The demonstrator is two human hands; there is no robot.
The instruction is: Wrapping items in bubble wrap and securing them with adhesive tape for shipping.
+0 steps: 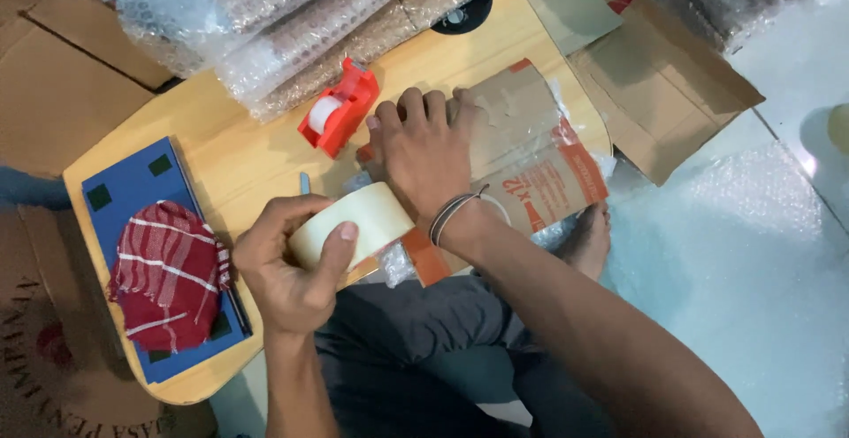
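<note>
Between curled left hand (287, 270) fingers and thumb: cream packing-tape roll (354, 223), pinched. Under flat, pressed-together right hand (424, 151) fingers: brown cardboard-wrapped parcel (522, 151); red tape dispenser (340, 106) just beyond fingertips.

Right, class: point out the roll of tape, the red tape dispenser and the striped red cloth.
roll of tape (354, 221), head view, on its pale outer band, gripped by the left hand (287, 270).
red tape dispenser (340, 106), head view, on its red body.
striped red cloth (168, 274), head view, on its middle fold.

So I count one roll of cream tape (354, 223), one red tape dispenser (340, 107) and one red striped cloth (168, 274). Also one blue board (133, 186), plus two hands.
</note>
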